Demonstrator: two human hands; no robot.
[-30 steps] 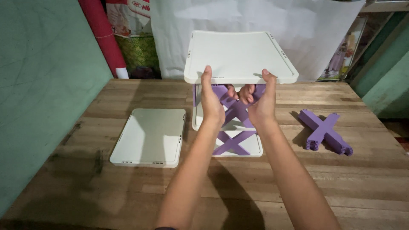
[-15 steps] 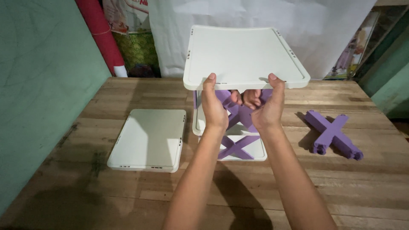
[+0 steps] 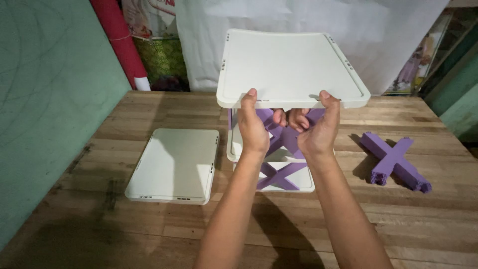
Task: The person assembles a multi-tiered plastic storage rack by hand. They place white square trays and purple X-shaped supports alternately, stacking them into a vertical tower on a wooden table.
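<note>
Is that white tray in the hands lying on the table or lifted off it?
Lifted. Both hands, left hand and right hand, grip the white tray by its near edge, above the purple cross pieces.

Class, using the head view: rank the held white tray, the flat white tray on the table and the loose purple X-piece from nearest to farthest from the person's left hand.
1. Held white tray: gripped by the left hand at its near edge.
2. Flat white tray: on the table, to the hand's left.
3. Loose purple X-piece: far right, beyond the right hand.
</note>
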